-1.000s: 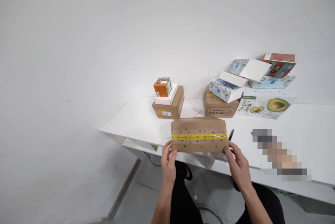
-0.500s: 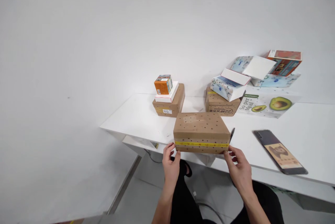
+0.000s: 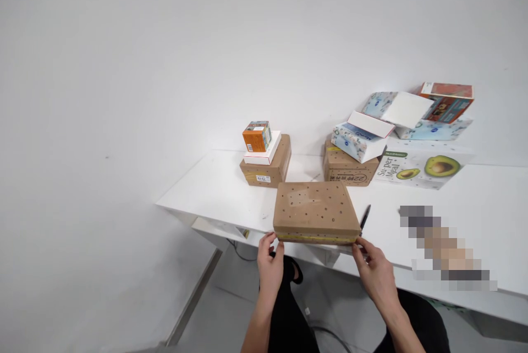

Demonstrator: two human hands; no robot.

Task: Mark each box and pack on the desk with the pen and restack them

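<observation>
A brown cardboard box [image 3: 315, 207] with small dark marks on its top and yellow tape along its front side is at the front edge of the white table [image 3: 214, 182]. My left hand [image 3: 270, 262] grips its near left corner, thumb below and fingers at the side. At the near right corner, my right hand [image 3: 374, 265] pinches the box in the same way. Just right of the box lies a dark pen [image 3: 365, 218], its lower end by my right fingers. The undersides of the box are hidden.
Behind on the left, a brown carton [image 3: 284, 158] carries a white box [image 3: 272, 149] and an orange box [image 3: 256, 137]. Back right, another carton [image 3: 350, 171], an avocado-print box [image 3: 424, 166] and several patterned boxes are piled. A pixelated flat object [image 3: 447, 248] lies right.
The cardboard box has tipped so its near side sank and its top shows more fully; the yellow tape is now mostly out of sight. More of the pen shows. Both hands keep their hold.
</observation>
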